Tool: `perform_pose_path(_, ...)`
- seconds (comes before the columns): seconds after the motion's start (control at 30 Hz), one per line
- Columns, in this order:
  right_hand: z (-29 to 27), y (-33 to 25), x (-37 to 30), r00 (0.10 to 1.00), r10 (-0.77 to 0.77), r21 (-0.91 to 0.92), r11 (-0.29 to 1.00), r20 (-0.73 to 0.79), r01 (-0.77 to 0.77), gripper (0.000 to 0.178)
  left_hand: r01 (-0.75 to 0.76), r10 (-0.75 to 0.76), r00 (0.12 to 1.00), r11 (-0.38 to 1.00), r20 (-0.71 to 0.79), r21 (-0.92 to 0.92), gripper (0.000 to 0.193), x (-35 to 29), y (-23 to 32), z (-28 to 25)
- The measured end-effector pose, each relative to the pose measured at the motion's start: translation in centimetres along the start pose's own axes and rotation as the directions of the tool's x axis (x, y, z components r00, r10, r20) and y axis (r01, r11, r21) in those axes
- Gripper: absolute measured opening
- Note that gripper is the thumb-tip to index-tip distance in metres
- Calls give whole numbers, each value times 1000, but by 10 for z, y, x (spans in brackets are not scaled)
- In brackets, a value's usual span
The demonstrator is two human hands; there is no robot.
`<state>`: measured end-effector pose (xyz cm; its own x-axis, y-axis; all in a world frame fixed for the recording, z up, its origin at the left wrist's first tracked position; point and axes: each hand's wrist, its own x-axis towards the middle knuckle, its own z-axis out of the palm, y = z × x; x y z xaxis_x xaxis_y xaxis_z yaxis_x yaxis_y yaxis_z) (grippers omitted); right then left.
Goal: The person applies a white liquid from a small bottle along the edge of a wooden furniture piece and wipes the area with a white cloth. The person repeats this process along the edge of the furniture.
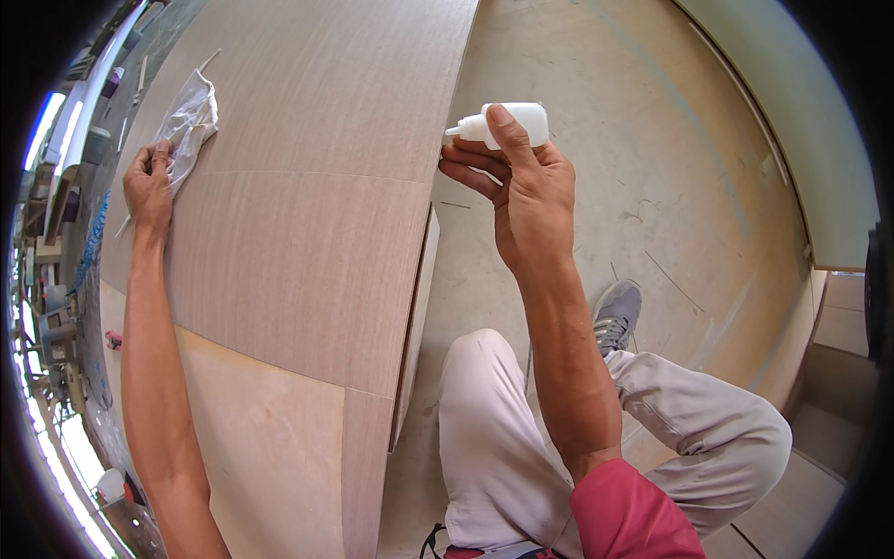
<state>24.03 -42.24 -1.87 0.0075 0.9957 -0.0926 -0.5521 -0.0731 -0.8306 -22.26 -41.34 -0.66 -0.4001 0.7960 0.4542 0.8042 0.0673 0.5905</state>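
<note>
My right hand is closed round a small white squeeze bottle with a narrow nozzle. The bottle lies sideways in the grip, its tip pointing left at the edge of a wood-grain panel. The fingertips are close to that edge; whether they touch it I cannot tell. At the panel's far left side, my left hand pinches a crumpled clear plastic bag. A thin strip sticks out beyond the bag's upper end.
A paler bare board section adjoins the wood-grain surface at the near side. A small red object lies by the left edge. Thin scraps lie on the floor near my shoe. A large pale panel stands at right.
</note>
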Motion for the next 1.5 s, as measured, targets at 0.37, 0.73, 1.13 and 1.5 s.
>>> perform_pose_path(0.37,-1,0,4,1000,12,-22,1000,-28,-12,43,-17,17,1000,1000,3,-15,28,1,-2,1)
perform_pose_path(0.73,-2,0,0,1000,-15,-44,999,15,16,42,7,-7,1000,1000,11,22,29,-3,5,0)
perform_pose_path(1.13,-1,1,-13,999,15,-34,999,32,-14,37,5,-5,1000,1000,12,-14,29,-1,0,-1)
perform_pose_path(1.5,-3,1,-23,998,32,-85,996,51,-27,40,-14,14,1000,1000,-2,5,29,-2,1,0)
